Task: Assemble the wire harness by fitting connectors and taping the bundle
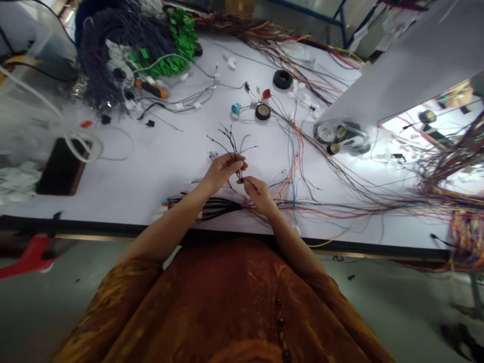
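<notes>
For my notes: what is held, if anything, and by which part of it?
Thin dark wires, pinched in the left hand below their fanned ends; the right hand is close, its hold unclear.

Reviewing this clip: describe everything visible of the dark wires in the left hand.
The bunch of dark wires consists of several thin, flexible-looking strands, some with small dark ends. Pinched by the left hand, they fan out loosely beyond its fingers, pointing away from the person over the white tabletop. Nearer the person, the strands run close together towards the fingertips of the right hand; whether those touch them is too small to tell.
</notes>
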Demonstrator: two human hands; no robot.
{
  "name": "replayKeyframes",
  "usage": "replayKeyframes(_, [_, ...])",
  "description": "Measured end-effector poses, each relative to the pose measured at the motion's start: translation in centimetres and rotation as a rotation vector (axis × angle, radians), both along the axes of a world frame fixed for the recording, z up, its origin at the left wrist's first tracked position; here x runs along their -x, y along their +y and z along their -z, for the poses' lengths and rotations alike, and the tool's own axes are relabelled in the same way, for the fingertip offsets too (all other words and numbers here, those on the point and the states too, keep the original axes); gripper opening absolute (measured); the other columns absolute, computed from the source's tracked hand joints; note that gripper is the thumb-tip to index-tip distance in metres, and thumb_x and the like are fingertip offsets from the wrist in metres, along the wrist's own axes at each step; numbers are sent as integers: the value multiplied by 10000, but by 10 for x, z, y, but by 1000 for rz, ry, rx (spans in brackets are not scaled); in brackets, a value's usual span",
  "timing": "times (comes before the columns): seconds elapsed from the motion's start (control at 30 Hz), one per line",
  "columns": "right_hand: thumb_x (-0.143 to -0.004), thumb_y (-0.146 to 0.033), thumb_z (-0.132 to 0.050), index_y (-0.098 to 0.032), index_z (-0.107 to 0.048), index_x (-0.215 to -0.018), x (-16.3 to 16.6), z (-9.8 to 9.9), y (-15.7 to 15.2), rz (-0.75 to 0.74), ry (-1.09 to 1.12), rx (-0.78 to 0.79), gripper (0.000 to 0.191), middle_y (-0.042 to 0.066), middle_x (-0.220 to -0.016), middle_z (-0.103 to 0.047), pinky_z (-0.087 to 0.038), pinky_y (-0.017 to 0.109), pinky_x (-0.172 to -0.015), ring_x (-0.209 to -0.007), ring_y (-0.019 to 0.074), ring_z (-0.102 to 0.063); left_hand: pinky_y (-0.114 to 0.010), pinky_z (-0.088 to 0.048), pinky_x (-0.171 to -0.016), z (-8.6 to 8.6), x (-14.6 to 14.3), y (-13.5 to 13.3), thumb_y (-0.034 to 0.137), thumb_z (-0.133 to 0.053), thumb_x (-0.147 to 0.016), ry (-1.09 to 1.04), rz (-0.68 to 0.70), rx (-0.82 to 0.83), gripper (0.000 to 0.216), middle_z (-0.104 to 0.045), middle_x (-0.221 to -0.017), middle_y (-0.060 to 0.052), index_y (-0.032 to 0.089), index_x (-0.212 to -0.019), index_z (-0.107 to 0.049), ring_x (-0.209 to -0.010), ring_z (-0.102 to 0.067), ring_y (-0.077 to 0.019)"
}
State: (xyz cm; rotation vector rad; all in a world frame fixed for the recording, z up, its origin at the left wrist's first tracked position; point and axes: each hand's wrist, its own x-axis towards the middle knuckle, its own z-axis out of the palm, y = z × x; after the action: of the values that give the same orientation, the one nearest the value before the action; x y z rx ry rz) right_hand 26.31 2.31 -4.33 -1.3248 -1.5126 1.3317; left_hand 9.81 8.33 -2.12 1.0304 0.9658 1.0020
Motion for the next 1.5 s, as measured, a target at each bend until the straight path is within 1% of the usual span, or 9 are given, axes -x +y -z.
replayKeyframes(0.1, [-965, -433, -484, -218, -701, -956, -1, 1, 0, 11, 7, 3, 305, -44, -629, -405, -312, 271, -574, -571, 114, -369, -307, -542, -846, -13, 3, 5, 340, -775, -799, -110, -89, -11, 307, -763, -871, -54, 151, -1018, -671, -809, -704, -132])
replayKeyframes(0.3, [-959, -451, -482, -209, -694, -973, -1, 1, -6, 56, 30, -1, 321, -35, -652, -433, -312, 272, -567, -589, 119, -394, -315, -574, -829, -28, 12, 17, 382, -759, -854, -123, -151, -22, 320, -785, -945, -102, 132, -1030, -663, -801, -734, -147])
replayKeyframes(0.57, [-940, -435, -477, -156, -689, -949, 1, 4, -4, 99, 54, -26, 351, -45, -634, -454, -327, 249, -572, -560, 83, -397, -285, -594, -759, -34, 16, 27, 193, -750, -815, -111, -161, -34, 226, -780, -989, -89, 134, -1015, -663, -809, -751, -150])
replayKeyframes(0.83, [-921, -476, -500, -162, -672, -960, 2, 0, -5, 126, 112, 32, 361, -51, -612, -484, -294, 238, -504, -499, 69, -377, -241, -591, -681, -35, 16, 30, 151, -719, -808, -69, -187, -48, 160, -777, -929, -79, 129, -958, -667, -770, -743, -133])
replayKeyframes(1.07, [-930, -467, -510, -166, -642, -959, 5, 6, -4, 195, 205, 30, 330, -46, -627, -537, -306, 223, -483, -483, 60, -386, -232, -581, -658, -34, 16, 31, 163, -698, -802, -77, -194, -80, 107, -767, -886, -62, 142, -876, -624, -770, -743, -136])
replayKeyframes(1.2, [-929, -515, -519, -186, -612, -940, 7, 9, -5, 296, 263, 20, 342, -45, -639, -547, -303, 221, -476, -485, 62, -377, -241, -579, -668, -38, 16, 29, 208, -721, -811, -61, -207, -25, 136, -759, -887, -57, 159, -854, -602, -774, -740, -140])
replayKeyframes(1.33, [-933, -514, -519, -192, -598, -932, 7, 11, -5, 349, 309, 12, 331, -53, -649, -502, -282, 224, -478, -497, 64, -354, -249, -569, -674, -33, 19, 31, 175, -720, -806, -84, -284, 50, 99, -729, -873, -17, 178, -837, -626, -744, -719, -123])
replayKeyframes(1.43, [-926, -490, -526, -199, -599, -937, 5, 13, -5, 345, 232, -17, 300, -65, -640, -436, -302, 230, -508, -527, 78, -344, -254, -563, -694, -30, 26, 34, 132, -669, -839, -95, -305, 150, 52, -684, -779, 5, 177, -813, -664, -693, -684, -108])
replayKeyframes(1.5, [-902, -447, -567, -200, -607, -932, 4, 13, -4, 340, 116, -63, 253, -49, -680, -482, -357, 238, -569, -587, 91, -394, -261, -569, -711, -31, 30, 35, 116, -643, -850, -90, -283, 223, 80, -691, -767, -10, 162, -802, -687, -680, -678, -111])
